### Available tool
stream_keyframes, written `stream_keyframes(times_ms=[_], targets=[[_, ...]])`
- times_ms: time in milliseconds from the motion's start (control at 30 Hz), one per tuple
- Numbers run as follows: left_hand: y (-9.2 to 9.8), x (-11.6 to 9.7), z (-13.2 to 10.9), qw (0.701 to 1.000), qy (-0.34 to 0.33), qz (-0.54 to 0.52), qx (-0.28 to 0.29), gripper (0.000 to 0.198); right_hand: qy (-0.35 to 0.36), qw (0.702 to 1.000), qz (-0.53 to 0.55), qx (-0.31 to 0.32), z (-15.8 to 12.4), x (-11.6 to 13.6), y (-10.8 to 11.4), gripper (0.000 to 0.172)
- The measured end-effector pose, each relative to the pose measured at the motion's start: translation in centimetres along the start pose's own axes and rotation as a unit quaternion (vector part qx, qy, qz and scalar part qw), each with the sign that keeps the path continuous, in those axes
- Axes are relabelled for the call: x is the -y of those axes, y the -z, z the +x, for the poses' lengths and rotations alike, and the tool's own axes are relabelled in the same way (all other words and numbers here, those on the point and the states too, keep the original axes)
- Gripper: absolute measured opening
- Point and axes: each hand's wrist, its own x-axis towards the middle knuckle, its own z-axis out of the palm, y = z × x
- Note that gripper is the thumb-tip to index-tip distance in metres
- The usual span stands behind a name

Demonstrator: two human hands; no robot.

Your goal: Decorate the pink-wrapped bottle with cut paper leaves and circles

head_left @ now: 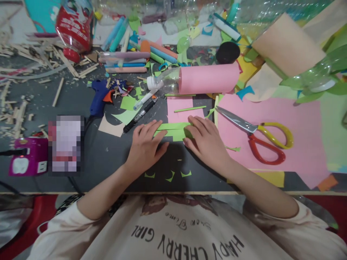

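Note:
A folded strip of light green paper [173,126] lies across the table in front of me, with a crease or edge running along its length. At its left end, my left hand [148,142] is closed on the paper, the fingers bent over it and the thumb lower down. My right hand [204,139] grips the other end in the same way; its fingertips hide that part. Just beyond the strip are a piece of pink paper [179,108] and a thin green sliver [189,109]. A black pen [140,115] lies near my left fingers.
Scissors [251,130] with yellow and red handles rest on a pink sheet [300,126] at right. Behind is a pink-wrapped bottle [208,79]. A blue glue gun [99,97], a purple box [28,157] and a blurred rectangular object [67,144] are at left. Markers [126,56] and scraps lie behind.

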Motion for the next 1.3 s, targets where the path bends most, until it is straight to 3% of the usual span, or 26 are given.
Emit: stream_keyframes(times_ms=[200,300,400,500,667,833,933,1033,1167,1300], targets=[[0.2,1.0,0.2,0.996,0.036,-0.069,-0.044,0.031,-0.025,0.983,0.177,-0.034,0.6,-1.6,0.4,0.033],[0.2,1.4,0.2,0.988,0.03,-0.13,-0.079,0.027,-0.071,0.946,0.306,-0.074,0.7,-2.0,0.3,0.034],[0.3,1.4,0.1,0.979,0.002,-0.175,-0.106,0.024,-0.112,0.9,0.405,-0.114,0.8,-2.3,-0.2,0.02],[0.3,1.3,0.2,0.969,-0.029,-0.218,-0.112,0.024,-0.115,0.867,0.468,-0.125,1.1,-2.5,-0.4,0.015],[0.3,1.4,0.4,0.949,-0.069,-0.297,-0.082,0.023,-0.118,0.825,0.552,-0.022,1.6,-2.5,0.7,0.018],[1.0,1.3,0.5,0.934,0.01,-0.355,-0.022,0.021,-0.205,0.77,0.601,0.07,1.5,-2.5,1.3,0.026],[1.5,1.0,0.6,0.919,0.1,-0.383,0.006,0.021,-0.219,0.766,0.602,0.052,1.4,-2.7,1.2,0.029],[1.6,0.9,0.6,0.898,0.144,-0.417,-0.013,0.02,-0.216,0.774,0.593,0.044,1.2,-2.8,0.9,0.032],[0.9,1.4,0.8,0.883,0.175,-0.43,-0.071,0.024,-0.202,0.789,0.575,0.072,1.1,-2.9,0.7,0.043],[0.1,2.1,1.0,0.867,0.207,-0.426,-0.157,0.047,-0.152,0.819,0.551,0.047,1.1,-3.1,0.5,0.056]])
